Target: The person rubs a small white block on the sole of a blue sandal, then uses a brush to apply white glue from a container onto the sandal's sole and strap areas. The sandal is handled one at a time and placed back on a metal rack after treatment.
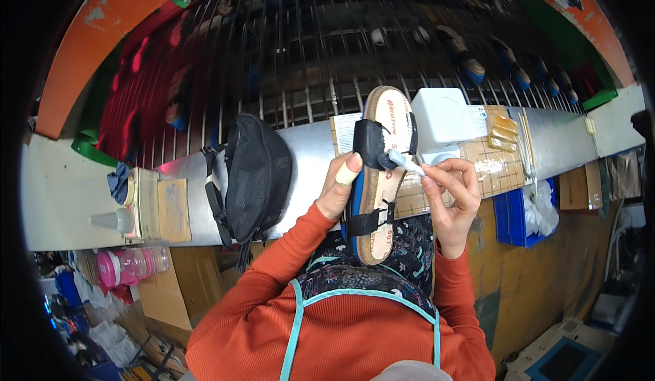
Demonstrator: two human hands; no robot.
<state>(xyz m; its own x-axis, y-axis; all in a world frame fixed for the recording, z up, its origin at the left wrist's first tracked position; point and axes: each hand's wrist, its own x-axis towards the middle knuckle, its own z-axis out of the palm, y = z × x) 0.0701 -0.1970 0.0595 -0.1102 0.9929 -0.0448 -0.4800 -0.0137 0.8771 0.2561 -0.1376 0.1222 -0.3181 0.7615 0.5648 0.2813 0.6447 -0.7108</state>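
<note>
A sandal (387, 200) with a cork-edged footbed, black straps and a blue layer along its side is held upright in front of me, toe end away. My left hand (341, 183) grips its left edge by the front strap; a pale yellow cover sits on the thumb. Between the fingertips of my right hand (450, 193) is a slim light-grey stick with a thicker end (402, 160). That end touches or nearly touches the front strap's inner edge; I cannot tell which. Just beyond my right hand stands a white squarish container (440, 118).
A metal rack of bars (307, 74) curves along the far side, with several shoes on it. On the bench lie a black mesh bag (258, 176), amber blocks (503, 133) and thin sticks (527, 142). A blue bin (510, 218) hangs at right; a pink-lidded bottle (133, 266) sits low left.
</note>
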